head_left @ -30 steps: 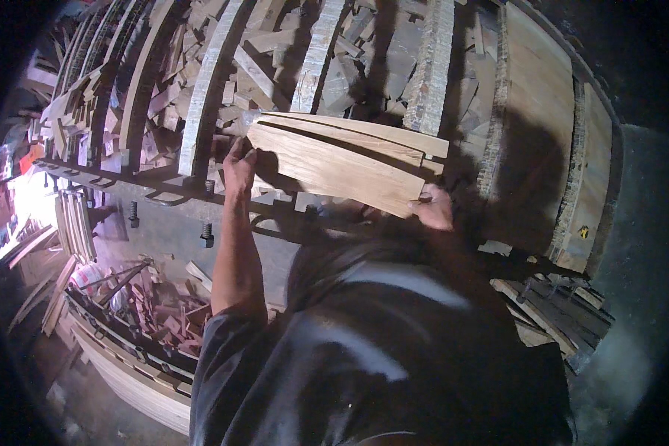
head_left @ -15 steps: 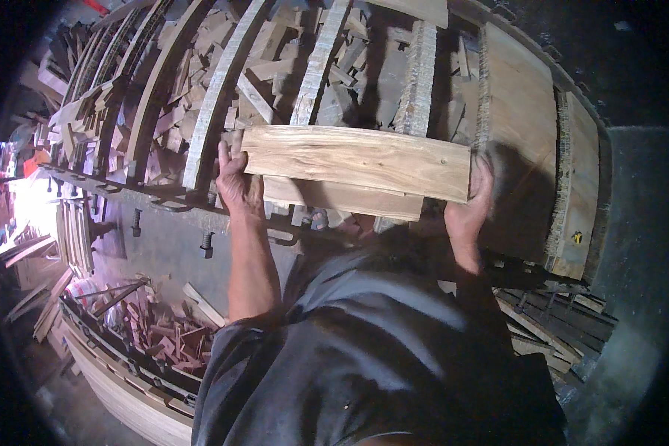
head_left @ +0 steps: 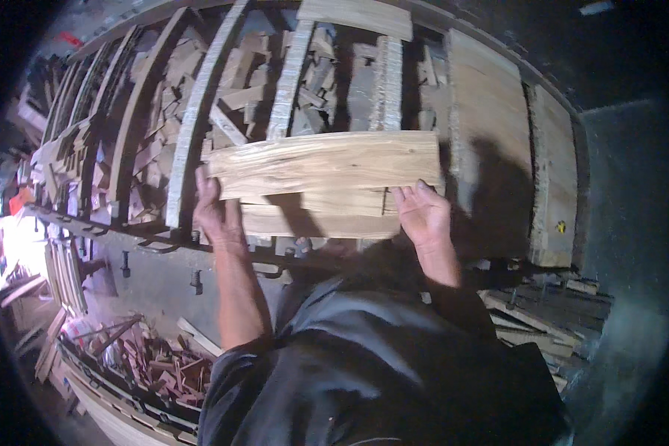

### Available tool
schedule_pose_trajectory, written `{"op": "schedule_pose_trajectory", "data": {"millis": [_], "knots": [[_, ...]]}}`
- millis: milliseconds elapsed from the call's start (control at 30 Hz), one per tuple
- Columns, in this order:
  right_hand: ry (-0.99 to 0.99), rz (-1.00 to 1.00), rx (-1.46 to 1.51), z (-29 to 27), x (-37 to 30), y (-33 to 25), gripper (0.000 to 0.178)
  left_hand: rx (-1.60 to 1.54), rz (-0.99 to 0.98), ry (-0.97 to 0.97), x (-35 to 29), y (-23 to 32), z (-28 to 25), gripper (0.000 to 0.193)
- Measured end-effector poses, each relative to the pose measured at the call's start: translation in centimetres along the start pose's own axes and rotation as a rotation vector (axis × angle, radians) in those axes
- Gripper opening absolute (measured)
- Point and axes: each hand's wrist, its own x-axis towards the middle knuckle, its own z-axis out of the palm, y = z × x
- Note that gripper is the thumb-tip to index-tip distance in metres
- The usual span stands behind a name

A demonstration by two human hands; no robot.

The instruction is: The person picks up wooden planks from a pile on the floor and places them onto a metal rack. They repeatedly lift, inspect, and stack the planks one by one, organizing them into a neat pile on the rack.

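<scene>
Head view: two wooden boards (head_left: 323, 165) are held flat and crosswise, one stacked on the other, above a rack of curved wooden slats (head_left: 189, 141). The left hand (head_left: 215, 212) is raised with the forearm upright, and its fingers are clamped on the left end of the boards. The right hand (head_left: 422, 215) is raised likewise, palm toward the camera, with its fingers closed on the lower right edge of the stack. The upper board is pale, rough-sawn, rectangular, and marked by a long streaked grain; the lower board is smoother and shows only below the upper one. Small offcuts (head_left: 327, 82) are piled between the slats. Two broad weathered planks (head_left: 490, 141) are set to the right. A crate of reddish scraps (head_left: 163, 368) is seen at the lower left.
</scene>
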Motion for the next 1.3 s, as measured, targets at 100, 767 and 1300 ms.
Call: {"op": "schedule_pose_trajectory", "data": {"millis": [100,767,1300], "knots": [[0.125,0.044,0.044,3.1,1.3,2.7,0.037,-0.165,-0.166,0.045,0.0,-0.5,3.5,0.069],[0.343,-0.025,0.049,-1.6,32.3,1.7,0.040,1.682,-0.291,-0.282,20.8,-18.0,3.3,0.084],[0.484,-0.217,-0.029,2.3,60.0,1.5,0.039,1.933,0.007,-0.119,20.9,-20.2,3.9,0.084]]}}
